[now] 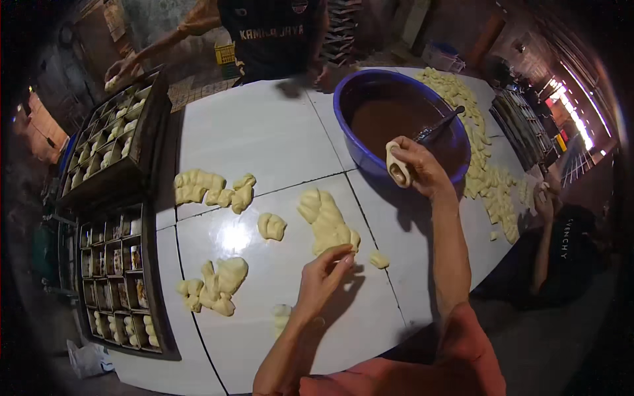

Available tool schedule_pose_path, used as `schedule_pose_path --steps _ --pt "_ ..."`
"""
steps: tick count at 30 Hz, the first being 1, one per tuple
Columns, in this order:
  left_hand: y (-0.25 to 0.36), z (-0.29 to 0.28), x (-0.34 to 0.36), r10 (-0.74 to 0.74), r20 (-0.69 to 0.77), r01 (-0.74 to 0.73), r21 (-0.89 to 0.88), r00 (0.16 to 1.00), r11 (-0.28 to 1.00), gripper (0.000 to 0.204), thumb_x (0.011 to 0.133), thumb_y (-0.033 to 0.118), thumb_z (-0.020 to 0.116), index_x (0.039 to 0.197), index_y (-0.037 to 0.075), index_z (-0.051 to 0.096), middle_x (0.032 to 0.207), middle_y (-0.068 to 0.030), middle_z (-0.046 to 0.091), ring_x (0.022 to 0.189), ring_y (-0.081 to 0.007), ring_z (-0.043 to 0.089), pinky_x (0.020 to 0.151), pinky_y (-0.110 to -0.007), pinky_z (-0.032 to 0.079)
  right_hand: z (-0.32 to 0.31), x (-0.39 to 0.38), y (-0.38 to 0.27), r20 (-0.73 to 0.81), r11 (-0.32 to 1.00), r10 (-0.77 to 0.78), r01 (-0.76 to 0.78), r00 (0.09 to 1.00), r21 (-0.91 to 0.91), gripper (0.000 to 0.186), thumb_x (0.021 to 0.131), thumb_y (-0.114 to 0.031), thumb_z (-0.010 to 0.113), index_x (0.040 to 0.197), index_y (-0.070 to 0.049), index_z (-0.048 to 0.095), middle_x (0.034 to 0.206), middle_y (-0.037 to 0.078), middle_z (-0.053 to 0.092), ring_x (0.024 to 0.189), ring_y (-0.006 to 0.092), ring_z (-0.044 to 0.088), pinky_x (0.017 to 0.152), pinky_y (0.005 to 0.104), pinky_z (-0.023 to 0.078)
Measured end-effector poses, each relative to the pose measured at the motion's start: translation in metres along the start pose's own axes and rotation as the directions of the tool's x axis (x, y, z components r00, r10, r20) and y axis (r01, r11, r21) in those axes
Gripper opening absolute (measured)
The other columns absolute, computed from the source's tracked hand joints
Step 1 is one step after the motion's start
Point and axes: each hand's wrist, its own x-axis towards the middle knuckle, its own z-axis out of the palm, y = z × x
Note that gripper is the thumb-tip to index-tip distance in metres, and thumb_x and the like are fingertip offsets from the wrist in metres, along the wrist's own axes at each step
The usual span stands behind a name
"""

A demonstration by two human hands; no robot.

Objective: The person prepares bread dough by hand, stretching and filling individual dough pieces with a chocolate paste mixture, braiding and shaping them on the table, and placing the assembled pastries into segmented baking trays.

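Observation:
Over the near rim of a purple-blue basin [343,125], my right hand [422,168] grips a pale piece of dough [396,165] with a hollow, brownish middle facing me. The basin holds brown filling, and a dark-handled spoon [441,125] leans in it. My left hand [323,277] has its fingers pinched together at the near end of a cluster of yellowish dough pieces [323,218]; what is between the fingertips, if anything, is hidden. One small dough piece [379,259] lies just right of that hand.
More dough lumps [221,284] lie left on the white tiled table [257,132]. Many small dough pieces [472,152] spread beyond the basin. Compartmented trays [115,277] with filled cells line the left edge. A co-worker [271,33] stands opposite; another person's hand [545,201] is at right.

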Motion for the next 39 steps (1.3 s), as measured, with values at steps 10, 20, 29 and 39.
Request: schedule_pose_path --steps 10,20,29,39 --pt "-0.008 0.011 0.004 0.027 0.035 0.000 -0.616 0.999 0.788 0.046 0.101 0.035 0.058 0.134 0.004 0.056 0.117 -0.0094 0.066 0.097 -0.0207 0.065 0.086 -0.035 0.055 0.103 -0.074 0.095 0.029 0.941 0.010 -0.019 1.000 0.338 0.018 0.095 -0.007 0.060 0.112 -0.009 0.057 0.093 -0.002 0.062 0.069 -0.0005 0.056 0.055 0.0155 0.048" --pt "-0.022 -0.029 -0.022 -0.087 -0.342 -0.127 -0.557 0.936 0.821 0.030 0.094 0.018 0.071 0.114 -0.004 0.068 0.094 -0.0062 0.070 0.081 -0.0092 0.064 0.074 -0.022 0.053 0.155 -0.115 0.140 0.087 0.864 -0.329 0.337 0.940 -0.375 0.047 0.085 -0.004 0.069 0.130 -0.005 0.056 0.120 0.010 0.059 0.105 0.0187 0.061 0.078 0.0282 0.056" --pt "-0.009 -0.038 -0.015 0.059 -0.368 -0.163 -0.258 0.928 0.952 0.038 0.089 0.018 0.075 0.120 -0.001 0.065 0.099 -0.0104 0.070 0.089 -0.0161 0.067 0.076 -0.029 0.054 0.170 -0.110 0.159 -0.050 0.718 -0.469 0.348 0.882 -0.603 0.018 0.093 -0.008 0.066 0.109 -0.001 0.070 0.095 0.008 0.068 0.088 0.0176 0.065 0.076 0.0310 0.051" --pt "-0.014 -0.052 -0.020 -0.069 -0.219 -0.053 -0.508 0.973 0.860 0.031 0.090 0.017 0.074 0.112 -0.002 0.064 0.096 -0.0109 0.068 0.079 -0.0146 0.066 0.064 -0.026 0.054 0.158 -0.122 0.150 0.147 0.796 -0.261 0.299 0.954 -0.526 0.029 0.090 -0.003 0.070 0.118 -0.001 0.067 0.102 0.006 0.070 0.084 0.0097 0.063 0.075 0.0239 0.051"
